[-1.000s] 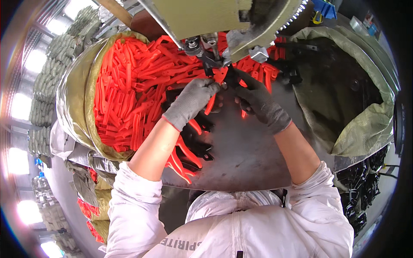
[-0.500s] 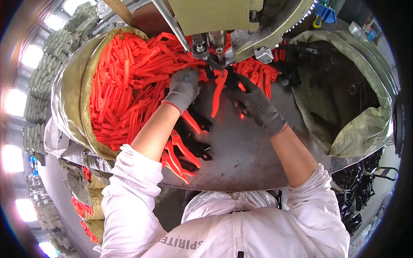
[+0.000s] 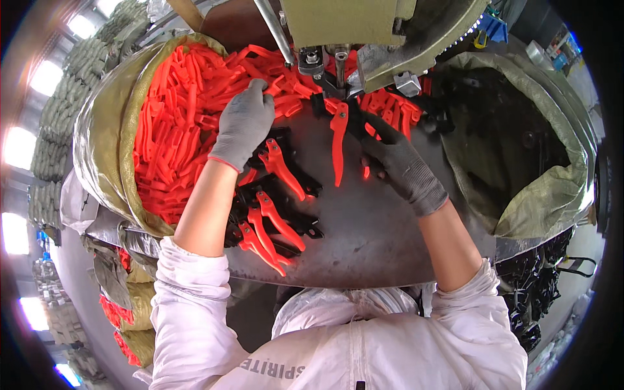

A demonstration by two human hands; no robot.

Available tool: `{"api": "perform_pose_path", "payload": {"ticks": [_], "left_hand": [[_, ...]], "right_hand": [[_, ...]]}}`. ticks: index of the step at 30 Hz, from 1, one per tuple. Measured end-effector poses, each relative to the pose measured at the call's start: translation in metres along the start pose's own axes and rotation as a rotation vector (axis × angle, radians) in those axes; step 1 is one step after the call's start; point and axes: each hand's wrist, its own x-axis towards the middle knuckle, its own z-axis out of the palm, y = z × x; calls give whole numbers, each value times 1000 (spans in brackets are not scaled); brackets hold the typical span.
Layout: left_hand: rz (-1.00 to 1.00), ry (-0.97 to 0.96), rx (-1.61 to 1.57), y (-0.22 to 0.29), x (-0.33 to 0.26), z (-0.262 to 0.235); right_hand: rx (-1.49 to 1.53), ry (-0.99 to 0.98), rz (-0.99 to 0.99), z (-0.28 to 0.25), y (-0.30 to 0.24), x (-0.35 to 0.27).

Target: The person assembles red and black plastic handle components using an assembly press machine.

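Under the press head (image 3: 340,65) sits a red-and-black plier-like tool (image 3: 338,143), its red handle hanging toward me. My right hand (image 3: 400,159), in a grey glove, is closed on its dark right side; a bit of red shows beneath the fingers. My left hand (image 3: 246,127), gloved too, is over the near edge of the heap of red handles (image 3: 175,136). Its fingers reach forward with the thumb apart, and I see nothing held in it. Beside that wrist, several red-and-black tools (image 3: 281,170) lie on the metal table (image 3: 364,253).
A woven sack (image 3: 107,143) surrounds the red heap at left. Another open sack (image 3: 546,195) with dark contents stands at right. More red handles (image 3: 393,107) lie behind my right hand. The toothed machine guard (image 3: 429,49) overhangs the far side. Black parts (image 3: 526,292) are below at right.
My left hand has drawn back from the press, moving left over the red heap, uncovering more tools on the table. My right hand stays by the press; the view has shifted slightly.
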Motion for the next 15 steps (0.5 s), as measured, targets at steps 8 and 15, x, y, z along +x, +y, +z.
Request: {"api": "perform_pose_path", "payload": {"ticks": [8,15], "left_hand": [[-98,-336,-352,15,-32,-19],[-126,-676,-695,45,-44,-40]], "right_hand": [[153,-44,187,-2,22,14],[178,-57,160,3,26,13]]}}
